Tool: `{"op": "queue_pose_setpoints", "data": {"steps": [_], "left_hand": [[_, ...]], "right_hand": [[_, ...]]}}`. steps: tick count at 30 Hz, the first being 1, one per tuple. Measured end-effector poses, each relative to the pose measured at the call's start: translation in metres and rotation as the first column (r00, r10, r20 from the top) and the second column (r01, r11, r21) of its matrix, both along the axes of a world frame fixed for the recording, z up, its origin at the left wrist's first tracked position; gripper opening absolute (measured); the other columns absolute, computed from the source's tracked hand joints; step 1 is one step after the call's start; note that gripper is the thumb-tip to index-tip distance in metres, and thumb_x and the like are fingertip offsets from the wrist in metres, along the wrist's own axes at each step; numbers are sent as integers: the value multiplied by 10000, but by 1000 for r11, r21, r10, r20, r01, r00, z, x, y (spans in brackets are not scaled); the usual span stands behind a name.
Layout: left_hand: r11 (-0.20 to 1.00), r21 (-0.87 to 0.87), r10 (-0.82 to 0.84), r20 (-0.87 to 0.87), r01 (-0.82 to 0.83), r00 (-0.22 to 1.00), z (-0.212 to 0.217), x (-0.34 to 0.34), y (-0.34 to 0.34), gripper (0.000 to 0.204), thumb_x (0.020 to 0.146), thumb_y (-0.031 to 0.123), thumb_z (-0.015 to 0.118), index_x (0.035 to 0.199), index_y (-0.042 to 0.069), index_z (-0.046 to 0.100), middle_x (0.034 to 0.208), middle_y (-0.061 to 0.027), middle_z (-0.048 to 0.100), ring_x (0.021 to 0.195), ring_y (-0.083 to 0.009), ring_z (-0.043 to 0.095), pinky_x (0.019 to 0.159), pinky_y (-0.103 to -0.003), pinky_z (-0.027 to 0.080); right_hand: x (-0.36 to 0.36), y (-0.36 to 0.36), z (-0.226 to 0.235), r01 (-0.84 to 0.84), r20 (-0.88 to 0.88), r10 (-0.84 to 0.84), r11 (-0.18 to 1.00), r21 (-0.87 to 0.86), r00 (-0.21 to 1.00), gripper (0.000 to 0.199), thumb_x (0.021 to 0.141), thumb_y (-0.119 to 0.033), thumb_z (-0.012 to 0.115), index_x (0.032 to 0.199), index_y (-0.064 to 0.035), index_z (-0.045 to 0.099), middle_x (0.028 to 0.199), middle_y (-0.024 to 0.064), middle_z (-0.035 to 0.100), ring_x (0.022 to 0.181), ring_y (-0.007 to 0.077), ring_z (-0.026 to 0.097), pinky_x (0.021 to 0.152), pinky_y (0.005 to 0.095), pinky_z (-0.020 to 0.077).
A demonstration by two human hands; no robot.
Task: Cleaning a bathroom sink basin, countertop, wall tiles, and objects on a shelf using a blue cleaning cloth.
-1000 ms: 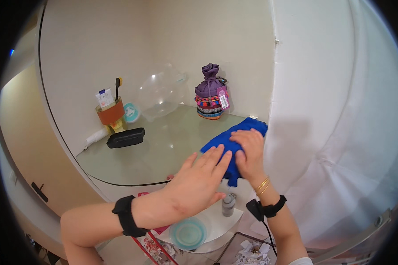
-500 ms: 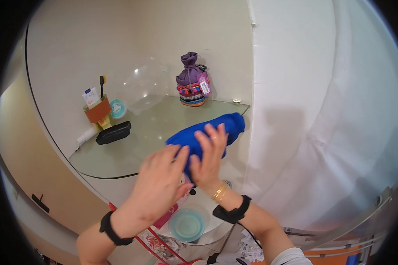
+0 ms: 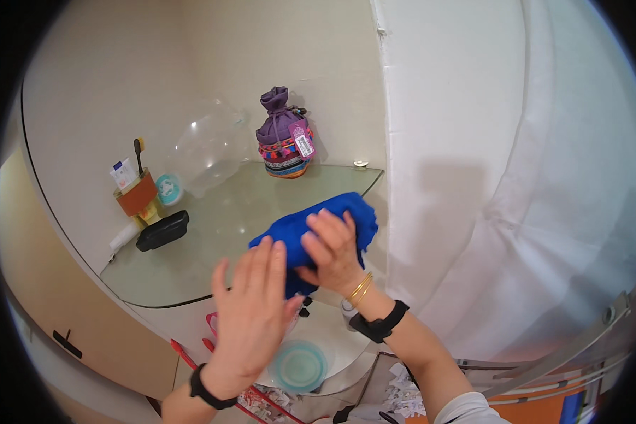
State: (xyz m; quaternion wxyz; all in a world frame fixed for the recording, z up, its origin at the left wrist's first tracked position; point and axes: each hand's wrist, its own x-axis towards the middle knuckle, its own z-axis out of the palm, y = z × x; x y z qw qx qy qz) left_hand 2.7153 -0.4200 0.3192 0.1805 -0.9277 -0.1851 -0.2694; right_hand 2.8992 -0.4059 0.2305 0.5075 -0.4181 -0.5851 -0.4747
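Note:
A blue cloth, bunched into a long bundle, is held above the front right part of a glass corner shelf. My right hand has its fingers curled over the bundle and grips it. At the cloth's left end, my left hand has its fingers stretched out, their tips at the blue edge. Whether those tips press on the cloth I cannot tell. Behind the bundle stands a purple drawstring pouch with a patterned lower part and a hanging tag.
On the shelf's left are a cup with a toothbrush and tube, a black case, a small teal-and-white round container and a clear balloon-like thing. Below sits a teal bowl. White fabric hangs on the right.
The left hand has lowered, its fingers straightening toward the cloth's edge. The right hand keeps its hold on the cloth, which has bunched a little differently. The whole view has shifted slightly.

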Motion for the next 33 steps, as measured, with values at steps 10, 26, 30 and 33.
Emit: {"op": "queue_pose_setpoints", "data": {"steps": [10,26,30,33], "left_hand": [[1000,23,-22,204,18,979,-21,106,-12,622,733,285,613,1231,-15,391,1228,-151,450,1127,-236,424,977,-463,247],[1000,10,-30,304,28,952,-27,-3,9,563,677,310,655,1127,23,478,1131,-94,495,1071,-197,456,953,-502,246],[996,-82,-1,416,39,909,-29,-45,25,508,657,284,674,1082,53,517,1136,-70,505,1048,-189,478,941,-508,243],[994,-102,27,472,24,881,-36,-73,41,467,660,241,674,1068,61,532,1153,-64,507,1055,-190,479,942,-496,243]], "right_hand": [[72,-9,13,65,-257,-64,998,-3,964,473,751,-86,584,1187,-24,413,1234,159,443,1187,346,385,993,441,287],[-23,-24,40,230,54,-227,971,-67,972,217,674,-100,565,891,-91,583,889,35,598,874,220,564,818,387,357],[-67,-17,49,168,134,-147,973,-161,980,213,696,-120,556,900,-76,598,890,42,609,844,210,583,769,364,363],[-100,-9,53,120,163,-84,965,-232,983,222,708,-105,554,917,-57,611,915,50,616,859,200,594,763,342,373]]}}
